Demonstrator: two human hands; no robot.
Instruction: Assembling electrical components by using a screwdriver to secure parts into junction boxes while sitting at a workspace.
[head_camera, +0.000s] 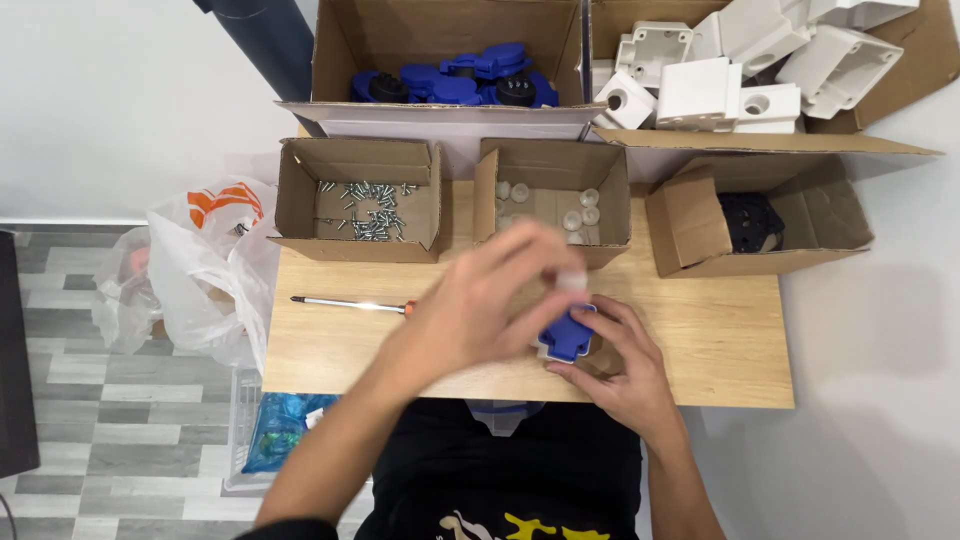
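The person wears a black shirt (520, 470) with a yellow and white print, forearms bare.

Just one view here, a head-worn cam looking almost straight down at a small wooden table (700, 340) from above. It sits fairly close, so the person's forearms come in from the bottom edge and the cardboard boxes (358, 200) run along the top, on the far side. Grey floor (60, 300) shows at left, white surface at right. No second view to overlap with.
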